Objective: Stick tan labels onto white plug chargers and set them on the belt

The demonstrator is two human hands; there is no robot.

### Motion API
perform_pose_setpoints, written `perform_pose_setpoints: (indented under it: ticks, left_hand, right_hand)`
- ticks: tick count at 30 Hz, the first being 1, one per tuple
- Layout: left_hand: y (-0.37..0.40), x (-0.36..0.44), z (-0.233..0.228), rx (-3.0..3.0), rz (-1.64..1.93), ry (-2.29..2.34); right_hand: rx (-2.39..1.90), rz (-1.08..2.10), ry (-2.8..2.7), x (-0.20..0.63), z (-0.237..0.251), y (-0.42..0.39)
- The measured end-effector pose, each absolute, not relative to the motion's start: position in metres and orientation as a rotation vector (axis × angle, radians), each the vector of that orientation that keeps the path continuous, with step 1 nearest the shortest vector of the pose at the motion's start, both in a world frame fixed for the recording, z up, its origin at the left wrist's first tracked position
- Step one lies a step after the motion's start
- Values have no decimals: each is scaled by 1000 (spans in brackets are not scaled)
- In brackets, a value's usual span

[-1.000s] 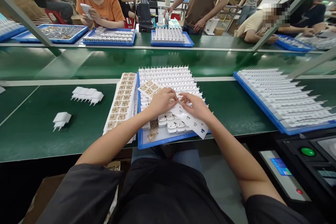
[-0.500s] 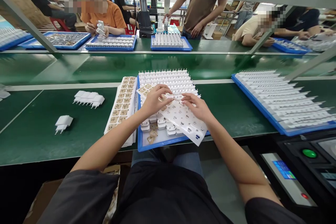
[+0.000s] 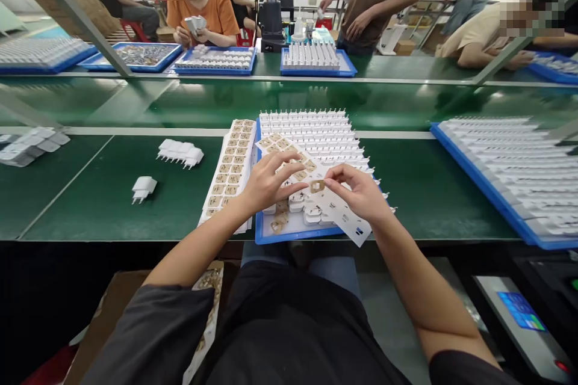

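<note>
Between its thumb and fingers my right hand (image 3: pixel 361 191) pinches a small tan sticker (image 3: pixel 317 186) with cut-outs. My left hand (image 3: pixel 265 181) hovers just left of it, fingers spread apart from the thumb and nothing visible between them. Under both hands a white sticker sheet (image 3: pixel 347 216) lies slanted across the adapters; tan stickers remain on its far part, and its near part is bare. Rows of white plug adapters (image 3: pixel 307 132), pins up, fill much of the blue tray (image 3: pixel 289 237). Loose tan scraps (image 3: pixel 280 221) lie in its near left corner.
Left of the tray is a stack of sticker sheets (image 3: pixel 228 171). Farther left lie a row of adapters (image 3: pixel 180 153) and a single adapter (image 3: pixel 144 187). Another blue tray (image 3: pixel 478 183) of adapters stands right. Across the green bench, people work behind more trays (image 3: pixel 318 72).
The tan sticker now shows in my right hand's pinch. My left hand's fingers have opened wider. The view has shifted, moving the bench scene to the right in the picture.
</note>
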State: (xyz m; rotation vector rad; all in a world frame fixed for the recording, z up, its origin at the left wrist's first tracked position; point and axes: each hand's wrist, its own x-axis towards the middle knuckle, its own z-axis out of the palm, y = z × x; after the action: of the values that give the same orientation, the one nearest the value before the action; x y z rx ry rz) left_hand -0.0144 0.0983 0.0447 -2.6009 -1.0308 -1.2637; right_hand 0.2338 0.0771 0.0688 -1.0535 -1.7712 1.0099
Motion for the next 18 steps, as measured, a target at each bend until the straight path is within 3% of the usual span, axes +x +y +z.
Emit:
perform_pose_setpoints:
  ticks: [4, 8, 11, 14, 18]
  left_hand:
    - [67, -44, 32, -2587, -1099, -1188]
    - [41, -64, 11, -2607, -767, -1401]
    - [31, -68, -1, -2589, -792, -1506]
    - [23, -65, -7, -2565, -1178, -1598]
    - [6, -49, -12, -2305, -2269, -1846]
  right_hand:
    - [-1077, 829, -1693, 235, 69, 51]
    - [-949, 878, -1675, 230, 57, 21]
    - [-901, 954, -1663, 217, 46, 4]
    - [-878, 1038, -1689, 201, 36, -6]
    - [-774, 1167, -1696, 180, 29, -10]
